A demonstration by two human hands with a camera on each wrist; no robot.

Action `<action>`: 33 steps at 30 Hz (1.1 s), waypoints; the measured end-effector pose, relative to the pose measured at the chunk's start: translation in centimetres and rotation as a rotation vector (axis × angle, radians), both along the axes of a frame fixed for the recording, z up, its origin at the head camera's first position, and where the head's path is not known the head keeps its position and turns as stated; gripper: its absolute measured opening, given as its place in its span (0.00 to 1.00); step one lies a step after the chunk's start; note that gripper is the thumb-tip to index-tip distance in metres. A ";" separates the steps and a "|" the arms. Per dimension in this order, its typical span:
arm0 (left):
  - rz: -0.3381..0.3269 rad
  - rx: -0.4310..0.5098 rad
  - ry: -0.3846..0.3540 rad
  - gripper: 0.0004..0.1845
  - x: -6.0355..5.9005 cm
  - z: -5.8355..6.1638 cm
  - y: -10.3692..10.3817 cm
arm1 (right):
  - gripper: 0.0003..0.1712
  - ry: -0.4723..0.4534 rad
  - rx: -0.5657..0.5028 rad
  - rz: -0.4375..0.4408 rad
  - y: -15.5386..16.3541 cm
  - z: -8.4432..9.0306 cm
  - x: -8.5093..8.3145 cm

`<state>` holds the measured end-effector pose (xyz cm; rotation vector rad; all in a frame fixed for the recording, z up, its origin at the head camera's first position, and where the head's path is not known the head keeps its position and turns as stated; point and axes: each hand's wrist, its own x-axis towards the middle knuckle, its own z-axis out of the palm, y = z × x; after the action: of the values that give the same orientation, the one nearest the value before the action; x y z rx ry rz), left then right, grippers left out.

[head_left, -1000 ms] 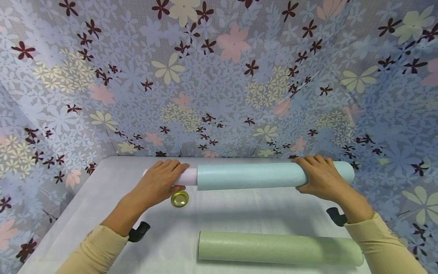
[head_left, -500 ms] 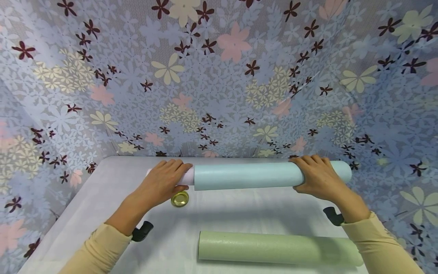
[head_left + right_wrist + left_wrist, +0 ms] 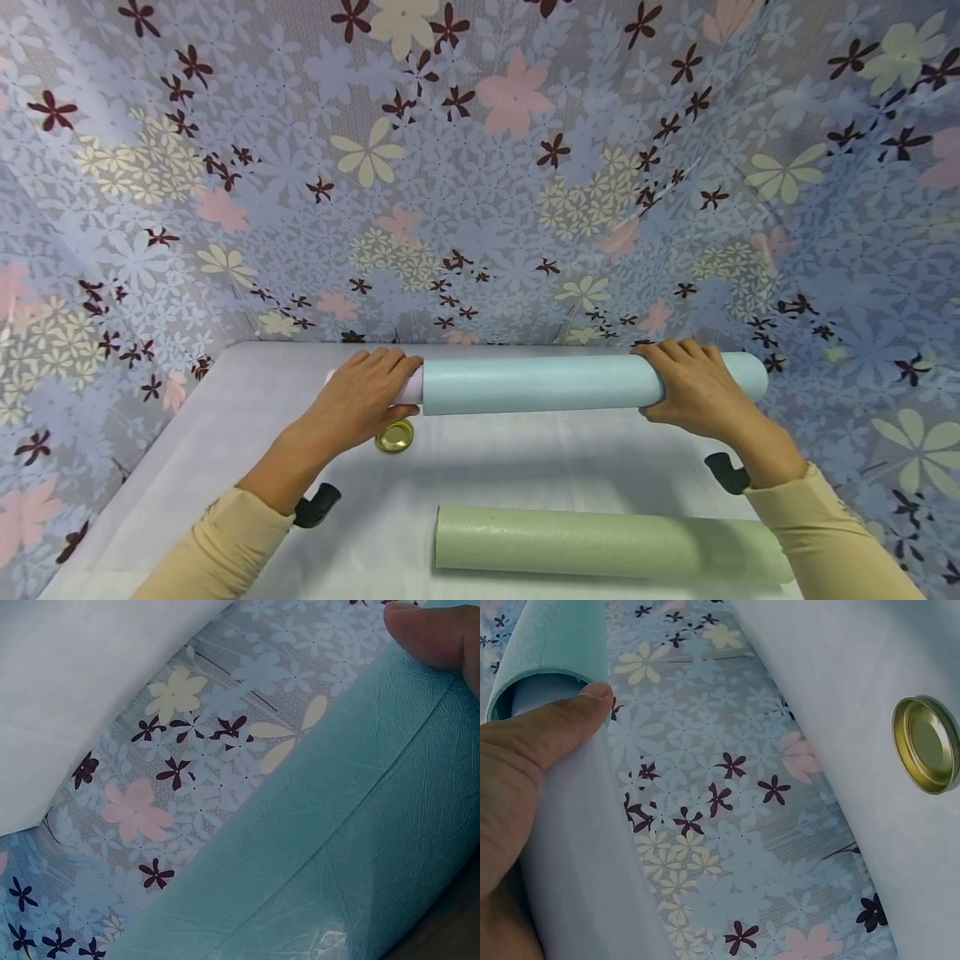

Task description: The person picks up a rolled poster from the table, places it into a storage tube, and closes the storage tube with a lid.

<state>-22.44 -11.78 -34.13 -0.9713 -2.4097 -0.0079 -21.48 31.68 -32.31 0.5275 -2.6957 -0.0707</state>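
Held level over the far part of the table is a light blue tube [image 3: 540, 385], its surface creased in the right wrist view. A pale lavender-white roll [image 3: 410, 390] sticks out of the tube's left mouth; its inner part is hidden inside. My left hand [image 3: 358, 396] grips this roll from above, the thumb [image 3: 570, 720] right at the blue rim in the left wrist view. Near its right end, my right hand [image 3: 697, 387] grips the light blue tube, fingers over the top and thumb on the near side. Below my left hand lies a round gold lid [image 3: 394, 436].
A pale green tube [image 3: 600, 546] lies along the near side of the white-covered table [image 3: 540, 467]. Floral fabric [image 3: 480, 208] hangs behind the table and at both sides. A black wrist mount [image 3: 317, 506] sits under the left forearm, another black mount [image 3: 727, 473] under the right.
My left hand and the roll have shifted slightly right, and the blue tube with my right hand slightly left. Less of the roll shows outside the tube. The lid and green tube stay put.
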 end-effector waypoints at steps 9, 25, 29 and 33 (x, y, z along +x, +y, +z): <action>0.027 -0.008 -0.013 0.34 0.2 -0.1 0.4 | 0.46 -0.004 -0.005 0.008 0.1 -0.2 -0.1; 0.050 -0.020 -0.020 0.38 0.8 0.3 0.1 | 0.47 -0.004 -0.003 -0.003 0.7 -0.3 -0.1; 0.055 -0.002 -0.011 0.39 1.1 0.6 -0.3 | 0.48 0.003 -0.002 0.000 1.1 -0.3 0.0; 0.062 0.014 -0.015 0.40 1.4 0.9 -0.9 | 0.48 0.005 -0.001 0.002 1.3 -0.3 0.1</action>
<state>-21.00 -12.66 -33.24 -0.8930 -2.4490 -0.0095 -21.42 33.00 -32.58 0.5287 -2.6902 -0.0703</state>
